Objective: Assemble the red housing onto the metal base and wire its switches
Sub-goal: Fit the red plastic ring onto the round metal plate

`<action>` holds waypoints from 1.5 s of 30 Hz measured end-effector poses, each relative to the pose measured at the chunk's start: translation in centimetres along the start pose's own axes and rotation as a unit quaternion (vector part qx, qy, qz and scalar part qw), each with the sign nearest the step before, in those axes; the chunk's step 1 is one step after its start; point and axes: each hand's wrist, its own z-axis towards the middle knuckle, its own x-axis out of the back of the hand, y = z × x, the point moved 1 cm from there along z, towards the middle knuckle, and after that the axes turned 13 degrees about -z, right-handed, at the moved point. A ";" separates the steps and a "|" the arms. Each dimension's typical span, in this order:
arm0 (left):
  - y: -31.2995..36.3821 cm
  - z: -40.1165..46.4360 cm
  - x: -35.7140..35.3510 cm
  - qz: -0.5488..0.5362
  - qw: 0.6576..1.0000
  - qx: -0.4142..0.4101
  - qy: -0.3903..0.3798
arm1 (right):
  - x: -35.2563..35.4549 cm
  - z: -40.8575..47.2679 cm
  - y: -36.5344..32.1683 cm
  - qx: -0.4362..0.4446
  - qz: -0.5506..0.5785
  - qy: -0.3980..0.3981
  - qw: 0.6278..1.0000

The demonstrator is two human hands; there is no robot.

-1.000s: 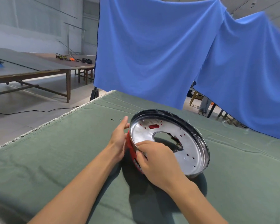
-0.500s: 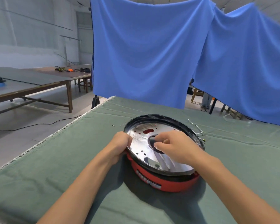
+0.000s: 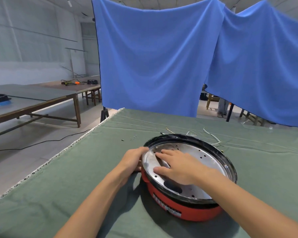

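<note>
The red housing (image 3: 184,207) sits on the green counter (image 3: 76,177), right in front of you, with the shiny metal base (image 3: 193,157) on top. Your right hand (image 3: 177,166) lies flat on the metal, fingers straight, pressing down. Your left hand (image 3: 133,159) curls around the rim and holds it. You look to be seating the 2 parts together. Next you will likely need the little screws (image 3: 130,138) and the loose wires (image 3: 212,137) lying behind. Line up the holes first.
</note>
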 end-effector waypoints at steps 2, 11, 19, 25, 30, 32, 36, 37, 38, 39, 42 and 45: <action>0.2 1.0 0.1 -0.037 0.999 -0.011 0.038 | 0.2 0.2 0.4 -0.005 0.006 0.004 1.000; -1.4 7.8 4.7 0.575 0.775 -0.146 0.218 | 0.4 1.5 0.3 -0.027 0.015 0.040 0.999; -0.5 10.6 5.2 0.595 0.762 -0.120 0.225 | -0.5 1.5 0.4 -0.029 0.037 0.071 0.996; -0.4 9.2 4.7 0.630 0.731 -0.141 0.222 | -0.2 1.3 0.4 -0.027 0.044 0.068 0.996; -0.2 7.4 5.0 0.679 0.698 -0.119 0.193 | 0.0 1.0 0.1 -0.029 0.044 0.071 0.996; 0.0 6.5 5.4 0.679 0.701 -0.104 0.190 | 0.1 1.0 0.1 -0.032 0.051 0.069 0.996; 0.5 5.3 6.0 0.546 0.811 -0.096 0.187 | 0.3 1.0 0.2 -0.033 0.068 0.074 0.994; 0.9 5.0 5.8 0.462 0.864 -0.090 0.177 | 0.4 0.9 0.3 -0.032 0.076 0.076 0.994; 1.3 4.6 5.3 0.361 0.913 -0.091 0.169 | 0.4 0.9 0.3 -0.032 0.089 0.079 0.992; 2.0 4.3 4.7 0.265 0.945 -0.100 0.166 | 0.5 0.8 0.4 -0.030 0.108 0.082 0.990; 4.3 3.0 2.1 0.093 0.974 -0.150 0.139 | 1.2 0.8 0.9 -0.038 0.191 0.082 0.977; 6.0 2.6 -0.9 0.018 0.978 -0.188 0.085 | 3.1 1.4 2.2 -0.076 0.206 0.119 0.968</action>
